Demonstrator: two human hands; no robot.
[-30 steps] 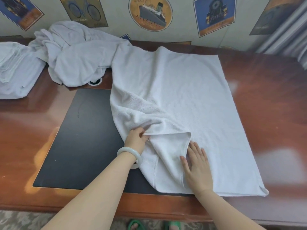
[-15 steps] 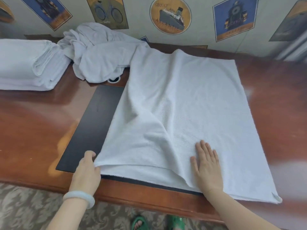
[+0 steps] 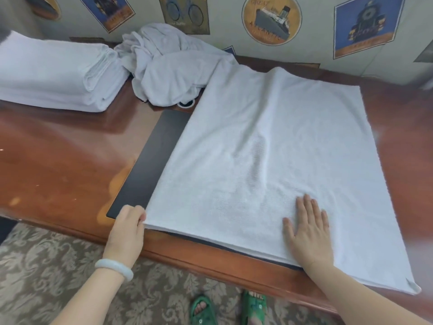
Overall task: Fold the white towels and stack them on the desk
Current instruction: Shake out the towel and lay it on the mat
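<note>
A large white towel (image 3: 269, 148) lies spread over the brown desk (image 3: 65, 160), doubled over so two layers show along its near edge. My left hand (image 3: 127, 227) pinches the towel's near left corner at the desk's front. My right hand (image 3: 308, 228) lies flat with spread fingers on the towel near its front edge. A stack of folded white towels (image 3: 54, 76) sits at the far left of the desk. A crumpled heap of white towels (image 3: 168, 64) lies at the back, touching the spread towel's far left corner.
A black desk mat (image 3: 145, 165) lies partly under the towel. A round cable port (image 3: 186, 103) shows beside the heap. The wall with posters (image 3: 271, 19) runs right behind the desk. Patterned carpet (image 3: 46, 266) and my green sandals (image 3: 202, 310) are below.
My left hand drew the folded-in corner out to the left and toward the desk's front edge, flattening the towel. My right hand stayed pressed on it. The view shifted left.
</note>
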